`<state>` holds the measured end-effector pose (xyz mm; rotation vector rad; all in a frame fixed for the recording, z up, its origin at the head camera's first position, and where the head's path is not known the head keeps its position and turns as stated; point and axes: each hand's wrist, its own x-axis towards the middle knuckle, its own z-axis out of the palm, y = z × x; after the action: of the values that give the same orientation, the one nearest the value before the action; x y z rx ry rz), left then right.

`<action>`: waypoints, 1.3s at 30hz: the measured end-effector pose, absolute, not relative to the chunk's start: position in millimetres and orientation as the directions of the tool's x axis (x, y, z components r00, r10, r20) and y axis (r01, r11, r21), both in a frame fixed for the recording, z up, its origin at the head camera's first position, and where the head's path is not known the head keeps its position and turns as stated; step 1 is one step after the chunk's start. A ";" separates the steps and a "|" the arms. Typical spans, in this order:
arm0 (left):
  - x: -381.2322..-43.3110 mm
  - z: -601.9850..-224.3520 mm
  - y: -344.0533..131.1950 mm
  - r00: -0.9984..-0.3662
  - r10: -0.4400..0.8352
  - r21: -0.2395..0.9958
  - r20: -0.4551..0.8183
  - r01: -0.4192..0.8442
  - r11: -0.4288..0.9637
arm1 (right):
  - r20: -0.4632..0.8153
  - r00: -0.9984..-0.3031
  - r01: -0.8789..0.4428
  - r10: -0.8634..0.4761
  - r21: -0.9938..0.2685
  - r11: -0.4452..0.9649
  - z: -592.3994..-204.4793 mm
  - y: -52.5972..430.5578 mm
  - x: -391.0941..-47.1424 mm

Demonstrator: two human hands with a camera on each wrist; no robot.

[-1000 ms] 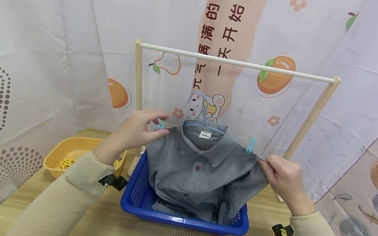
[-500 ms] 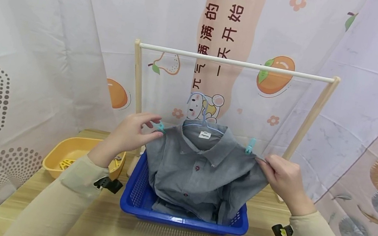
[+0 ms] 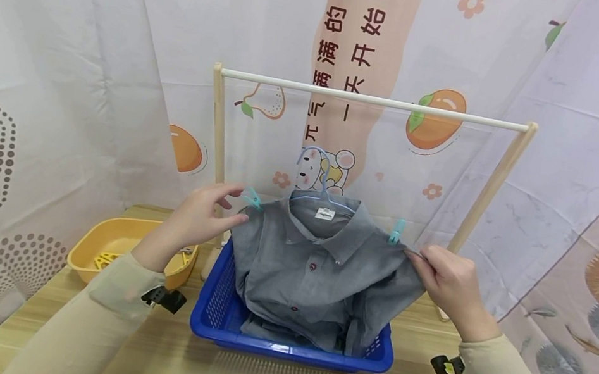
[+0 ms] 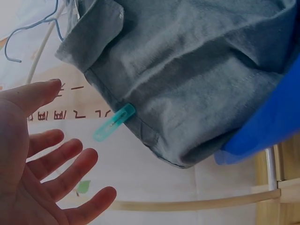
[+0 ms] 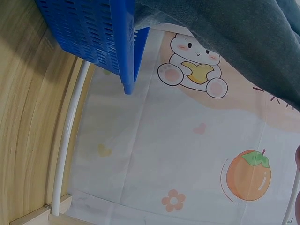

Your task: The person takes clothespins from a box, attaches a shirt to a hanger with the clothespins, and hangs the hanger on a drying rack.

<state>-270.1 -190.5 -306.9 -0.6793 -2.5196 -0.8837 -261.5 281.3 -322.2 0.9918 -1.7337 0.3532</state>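
Note:
A grey button-up shirt (image 3: 317, 266) hangs on a light blue hanger (image 3: 326, 181), its lower part lying in a blue basket (image 3: 288, 350). Turquoise clothespins grip both shoulders: the left clothespin (image 3: 254, 198) and the right clothespin (image 3: 397, 231). Just left of the left clothespin is my left hand (image 3: 197, 217), fingers spread and holding nothing. In the left wrist view a gap shows between that hand and the clothespin (image 4: 115, 123). My right hand (image 3: 447, 281) pinches the shirt's sleeve edge beside the right clothespin. The right wrist view barely catches this hand at its edge.
Behind the shirt stands a wooden rack with a white rail (image 3: 375, 100). A yellow basin (image 3: 124, 227) with yellow clips (image 3: 105, 259) sits at the left on the wooden table (image 3: 183, 362). Printed curtains enclose the back and sides.
My left hand has drawn away from the left clothespin, down and to the left, leaving it on the shirt. The right hand keeps its hold and has not moved.

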 end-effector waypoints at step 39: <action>-272.9 -345.9 -211.1 -0.942 0.199 0.600 0.269 0.325 0.731 | 0.891 -0.100 -0.747 -0.442 0.226 0.626 -323.5 283.3 -261.4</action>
<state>-272.9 -211.1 -345.9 -0.4201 -2.7461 -1.0041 -261.4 283.3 -323.5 0.9739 -1.7356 0.3413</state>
